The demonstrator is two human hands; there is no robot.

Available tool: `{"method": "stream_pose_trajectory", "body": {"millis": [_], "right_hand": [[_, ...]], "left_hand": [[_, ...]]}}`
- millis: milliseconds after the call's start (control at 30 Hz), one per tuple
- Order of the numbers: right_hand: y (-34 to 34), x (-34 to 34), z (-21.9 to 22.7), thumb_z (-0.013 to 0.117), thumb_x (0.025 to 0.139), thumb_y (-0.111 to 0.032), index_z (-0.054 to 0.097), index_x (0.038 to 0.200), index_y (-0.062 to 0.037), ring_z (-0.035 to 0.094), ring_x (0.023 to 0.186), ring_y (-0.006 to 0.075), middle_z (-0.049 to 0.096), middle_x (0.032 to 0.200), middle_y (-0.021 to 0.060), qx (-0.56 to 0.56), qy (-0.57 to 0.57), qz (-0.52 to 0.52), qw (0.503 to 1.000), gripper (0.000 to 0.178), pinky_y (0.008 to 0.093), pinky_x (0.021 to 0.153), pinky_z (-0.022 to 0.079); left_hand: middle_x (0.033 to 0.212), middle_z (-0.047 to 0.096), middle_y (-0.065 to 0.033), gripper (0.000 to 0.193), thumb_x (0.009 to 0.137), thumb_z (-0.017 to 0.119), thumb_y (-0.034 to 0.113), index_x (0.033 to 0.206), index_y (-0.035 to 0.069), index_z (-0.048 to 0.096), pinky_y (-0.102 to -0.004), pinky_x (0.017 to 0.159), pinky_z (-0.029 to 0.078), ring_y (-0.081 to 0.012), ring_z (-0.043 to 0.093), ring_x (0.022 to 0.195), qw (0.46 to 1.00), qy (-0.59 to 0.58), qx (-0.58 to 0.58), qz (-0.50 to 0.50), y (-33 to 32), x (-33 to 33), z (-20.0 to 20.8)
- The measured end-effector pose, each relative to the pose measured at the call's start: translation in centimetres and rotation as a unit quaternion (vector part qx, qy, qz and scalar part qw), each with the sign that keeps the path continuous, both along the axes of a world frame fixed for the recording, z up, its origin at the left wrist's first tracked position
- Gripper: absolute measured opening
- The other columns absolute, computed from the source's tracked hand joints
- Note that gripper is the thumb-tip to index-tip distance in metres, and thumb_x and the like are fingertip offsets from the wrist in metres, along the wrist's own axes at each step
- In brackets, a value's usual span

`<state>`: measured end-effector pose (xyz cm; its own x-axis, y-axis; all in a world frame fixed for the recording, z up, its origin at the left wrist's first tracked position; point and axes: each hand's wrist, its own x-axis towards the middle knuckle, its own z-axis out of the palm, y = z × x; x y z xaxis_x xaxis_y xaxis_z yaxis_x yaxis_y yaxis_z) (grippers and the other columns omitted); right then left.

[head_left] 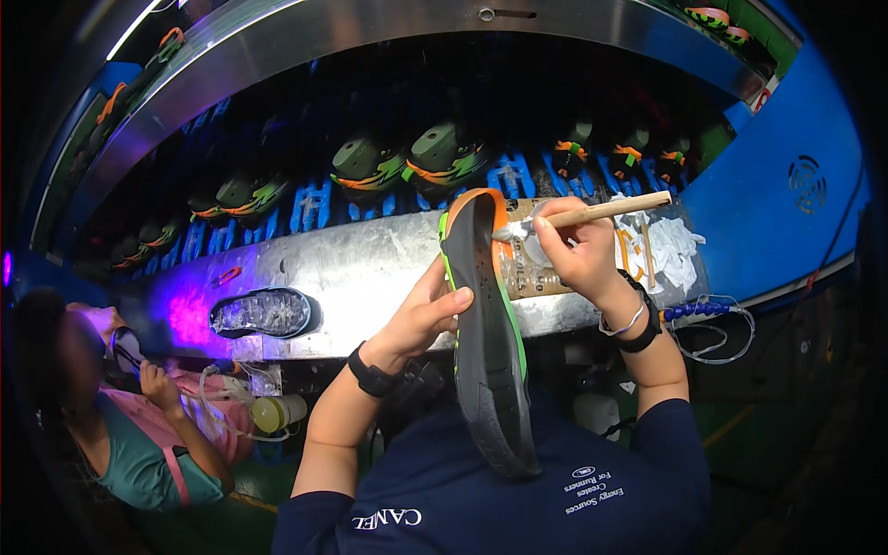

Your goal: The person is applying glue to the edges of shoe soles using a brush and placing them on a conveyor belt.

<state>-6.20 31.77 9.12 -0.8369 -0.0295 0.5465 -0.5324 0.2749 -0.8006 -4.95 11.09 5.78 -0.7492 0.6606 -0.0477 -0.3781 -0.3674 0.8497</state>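
Closest to the camera, a long shoe sole [484,319] stands tilted above the front edge of the worktop [365,264], its dark lower end overlapping the person's navy shirt [444,504]. Its inside is black, its far end is rimmed in orange, and bright green runs along its outer edge.

The left hand [428,310] has its fingers clamped on the sole's left side, thumb over the edge, the other fingertips hidden beneath. The right hand [583,250] has its fingers closed around the wooden handle of a brush [612,209], whose head meets the inner side of the orange rim. Each wrist wears a black band.

Beyond the right hand, a brown sheet [536,282] lies on the metal worktop, with crumpled white tissue [680,254] and a thin stick [648,259] near it. Toward the left, well apart from the hands, lie a second sole [262,314], filled with something pale and wrinkled, and a small red tool [227,276].

Behind the worktop, dark shoe uppers [368,166] striped orange and green sit along a row of blue holders [312,205]. At far left, a co-worker in a pink apron [231,402] holds another shoe part [128,350].
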Motion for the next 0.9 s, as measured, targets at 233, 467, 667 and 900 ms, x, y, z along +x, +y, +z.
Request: {"method": "stream_pose_trajectory", "body": {"millis": [233, 467, 667, 900], "right_hand": [[-0.5, 2.0, 0.8, 0.057, 0.074, -0.003, 0.055, 0.076, -0.0012, 0.044, 0.047, 0.0010, 0.051, 0.058, -0.0009, 0.019, -0.036, 0.039, 0.998, 0.003, 0.0162, 0.041, 0.032], [-0.6, 4.2, 1.9, 0.055, 0.076, 0.000, 0.053, 0.081, -0.0019, 0.039, 0.051, 0.0010, 0.048, 0.062, -0.0024, 0.031, -0.079, 0.093, 0.992, 0.006, 0.0162, 0.044, 0.028], [-0.6, 5.6, 1.8, 0.058, 0.073, 0.000, 0.054, 0.078, -0.0015, 0.039, 0.046, -0.0016, 0.050, 0.059, -0.0039, -0.006, -0.064, 0.103, 0.993, 0.006, 0.0144, 0.040, 0.028], [-0.1, 6.6, 2.3, 0.058, 0.072, 0.000, 0.056, 0.077, -0.0010, 0.041, 0.046, -0.0003, 0.051, 0.060, -0.0024, 0.012, -0.101, 0.149, 0.984, 0.005, 0.0147, 0.040, 0.030]], "left_hand": [[0.104, 0.047, -0.0103, 0.076, 0.073, 0.060, 0.030, 0.130, 0.004, 0.016, -0.0166, 0.053, 0.044, -0.0111, 0.053, 0.083, 0.996, 0.081, -0.035, 0.024, -1.0, -1.3, 0.5], [0.106, 0.047, -0.0131, 0.079, 0.073, 0.062, 0.026, 0.132, 0.005, 0.014, -0.0187, 0.056, 0.046, -0.0135, 0.053, 0.086, 0.993, 0.100, -0.045, 0.048, -2.3, -2.1, 2.8], [0.111, 0.044, -0.0148, 0.080, 0.070, 0.064, 0.030, 0.131, 0.004, 0.018, -0.0219, 0.060, 0.049, -0.0174, 0.051, 0.093, 0.982, 0.147, -0.086, 0.076, -2.6, -2.5, 3.8], [0.108, 0.046, -0.0124, 0.079, 0.067, 0.067, 0.029, 0.128, 0.005, 0.023, -0.0219, 0.058, 0.049, -0.0166, 0.051, 0.092, 0.977, 0.162, -0.089, 0.107, -2.6, -2.5, 4.5]]}}
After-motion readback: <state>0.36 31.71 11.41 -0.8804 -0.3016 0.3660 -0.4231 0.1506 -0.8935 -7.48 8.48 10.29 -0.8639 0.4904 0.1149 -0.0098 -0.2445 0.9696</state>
